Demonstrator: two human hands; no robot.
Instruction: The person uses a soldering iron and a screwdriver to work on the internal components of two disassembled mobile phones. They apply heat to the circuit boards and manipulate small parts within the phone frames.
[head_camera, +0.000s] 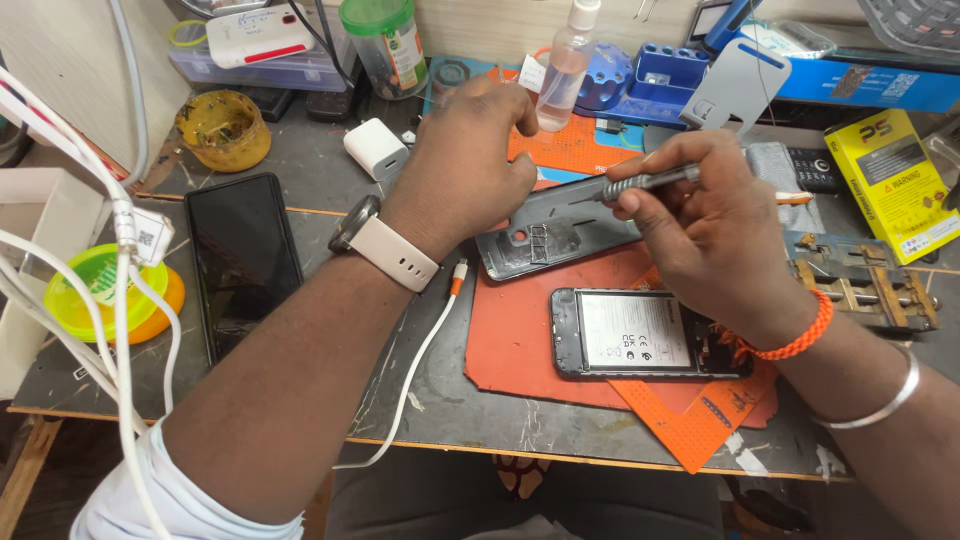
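The left hand (462, 160) pinches the thin, light, slightly flexible back cover (545, 232) by its edge, while the right hand (705, 225) grips a slim screwdriver (640, 183).

- Dark, scuffed worktop with a worn wooden edge (600, 462), scratched and stained all over
- Pale wood-grain wall panel (480, 25) runs along the back of the bench
- Off-white board (60, 70) leans at the left side
- Dim floor (420, 500) shows under the front edge
- Light's flat and even, soft shadows only
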